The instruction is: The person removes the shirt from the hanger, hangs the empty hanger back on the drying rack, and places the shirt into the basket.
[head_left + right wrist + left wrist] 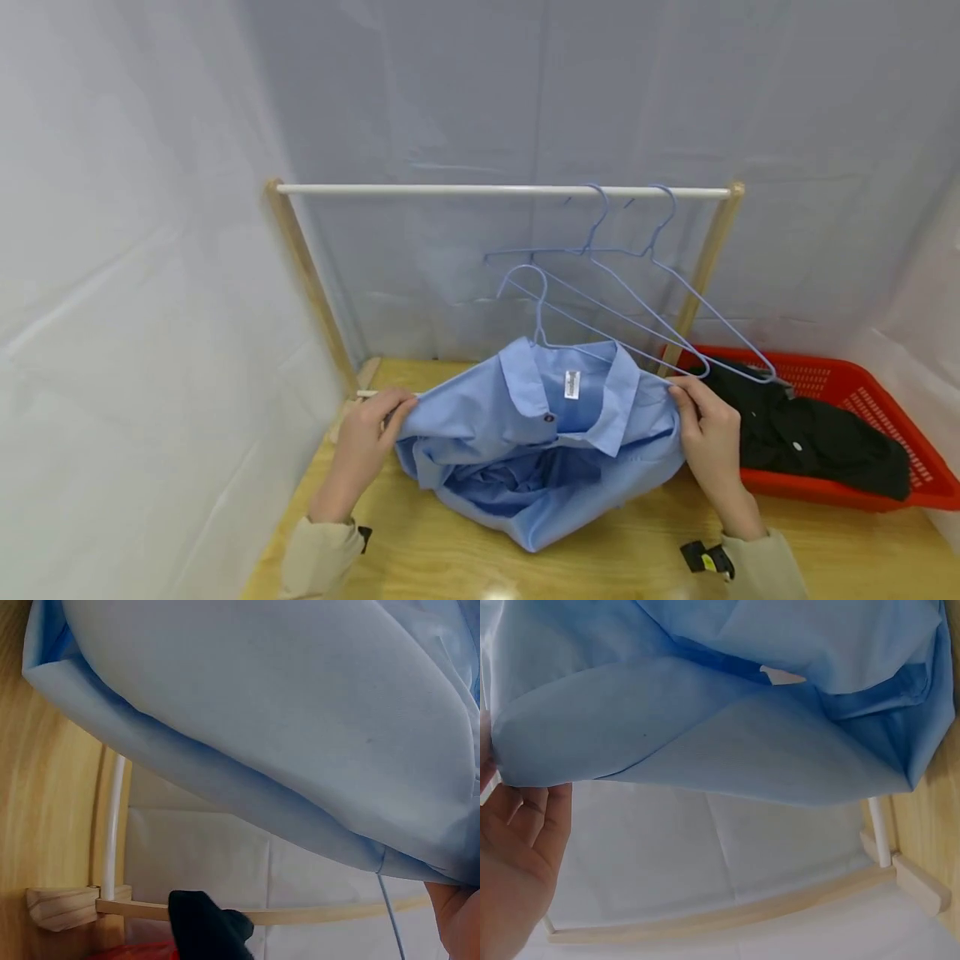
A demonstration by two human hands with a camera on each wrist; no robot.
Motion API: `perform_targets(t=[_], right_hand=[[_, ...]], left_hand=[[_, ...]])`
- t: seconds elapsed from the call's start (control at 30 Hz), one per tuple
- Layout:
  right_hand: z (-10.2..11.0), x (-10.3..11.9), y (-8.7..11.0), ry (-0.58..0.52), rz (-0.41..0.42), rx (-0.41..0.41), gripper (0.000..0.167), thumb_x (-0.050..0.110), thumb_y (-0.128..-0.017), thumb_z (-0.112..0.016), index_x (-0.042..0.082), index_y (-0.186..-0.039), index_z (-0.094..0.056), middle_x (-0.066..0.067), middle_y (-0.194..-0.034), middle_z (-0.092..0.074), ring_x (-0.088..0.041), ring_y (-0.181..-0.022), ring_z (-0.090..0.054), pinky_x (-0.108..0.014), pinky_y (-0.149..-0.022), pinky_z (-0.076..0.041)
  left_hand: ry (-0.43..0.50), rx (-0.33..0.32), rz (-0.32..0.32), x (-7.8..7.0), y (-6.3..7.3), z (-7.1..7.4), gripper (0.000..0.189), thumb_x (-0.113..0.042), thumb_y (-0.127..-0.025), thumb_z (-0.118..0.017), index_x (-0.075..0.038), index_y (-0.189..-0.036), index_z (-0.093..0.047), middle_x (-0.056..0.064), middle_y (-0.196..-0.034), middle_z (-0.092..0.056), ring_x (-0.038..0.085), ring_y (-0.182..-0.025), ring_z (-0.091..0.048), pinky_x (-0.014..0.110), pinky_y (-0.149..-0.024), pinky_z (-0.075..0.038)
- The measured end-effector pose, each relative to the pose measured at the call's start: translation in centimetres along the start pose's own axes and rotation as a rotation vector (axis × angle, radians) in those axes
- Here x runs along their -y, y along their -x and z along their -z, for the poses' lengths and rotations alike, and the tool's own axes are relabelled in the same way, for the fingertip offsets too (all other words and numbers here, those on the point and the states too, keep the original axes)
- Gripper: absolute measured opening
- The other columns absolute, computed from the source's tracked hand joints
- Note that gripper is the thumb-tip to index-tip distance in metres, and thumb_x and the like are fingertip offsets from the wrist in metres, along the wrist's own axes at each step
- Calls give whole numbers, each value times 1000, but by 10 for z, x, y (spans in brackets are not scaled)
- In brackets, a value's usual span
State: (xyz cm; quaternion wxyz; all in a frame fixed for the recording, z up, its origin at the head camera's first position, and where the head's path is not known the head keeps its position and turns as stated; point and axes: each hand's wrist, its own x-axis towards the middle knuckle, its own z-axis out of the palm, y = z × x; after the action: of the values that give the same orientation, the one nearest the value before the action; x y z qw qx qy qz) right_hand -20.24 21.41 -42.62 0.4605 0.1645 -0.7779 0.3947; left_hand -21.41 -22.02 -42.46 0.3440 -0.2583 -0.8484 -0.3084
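Note:
A light blue collared shirt (480, 425) is stretched between both hands above the wooden table, its collar spread wide around a white label (572, 385). A blue wire hanger (539, 310) stands in the neck opening, its hook above the collar; its lower part is hidden by the cloth. My left hand (367, 442) pinches the shirt at the left shoulder, thumb in front. At the opposite shoulder my right hand (708, 433) grips the cloth. In the left wrist view, fingers (553, 817) lie at the fabric edge. The shirt's lower part hangs bunched.
Behind the shirt stands a rack with a white rail (420, 190) and wooden legs (311, 287). Two more blue wire hangers (600, 221) hang from its right half. A red basket (847, 375) with dark clothing (832, 442) sits at the right on the wooden table (420, 550).

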Motion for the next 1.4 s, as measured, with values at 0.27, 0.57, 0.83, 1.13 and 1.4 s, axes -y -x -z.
perform_targets(t=[0.27,0.57,0.83,1.13,1.4], right_hand=[[0,1,14,2,-4,49,19,-17,-89,-64,0,-93,-70,-12,-87,-69,8,-87,-56,-4,-90,-40],[-17,17,26,1,20,120,19,-16,-88,-65,2,-91,-70,-7,-85,-68,-10,-79,-60,-7,-87,-42],[-10,22,21,-88,-40,122,21,-14,-90,-65,5,-91,-75,-6,-85,-71,2,-82,-60,-7,-81,-44],[23,12,0,-42,-174,10,14,-3,-99,-60,0,-92,-73,1,-83,-72,5,-67,-64,-8,-64,-51],[15,35,4,8,-144,39,16,4,-100,-62,1,-113,-70,-8,-103,-72,-3,-86,-67,-6,-76,-49]], left_hand=[[5,-12,-58,-14,13,-24,6,-4,-93,-71,-10,-91,-71,4,-89,-72,18,-82,-71,35,-72,-57],[132,-75,-52,-43,0,-53,5,-1,-95,-68,-5,-92,-69,7,-89,-71,19,-82,-70,34,-74,-56],[172,-99,-67,-53,-15,-58,6,-1,-94,-68,-6,-93,-71,7,-90,-72,20,-84,-71,35,-76,-57],[286,-110,-98,-45,-24,-37,14,8,-91,-67,-6,-87,-68,4,-85,-70,16,-77,-67,25,-73,-52],[203,-142,-59,-58,-29,-34,12,3,-92,-70,-7,-85,-69,3,-83,-69,14,-75,-67,27,-70,-53]])
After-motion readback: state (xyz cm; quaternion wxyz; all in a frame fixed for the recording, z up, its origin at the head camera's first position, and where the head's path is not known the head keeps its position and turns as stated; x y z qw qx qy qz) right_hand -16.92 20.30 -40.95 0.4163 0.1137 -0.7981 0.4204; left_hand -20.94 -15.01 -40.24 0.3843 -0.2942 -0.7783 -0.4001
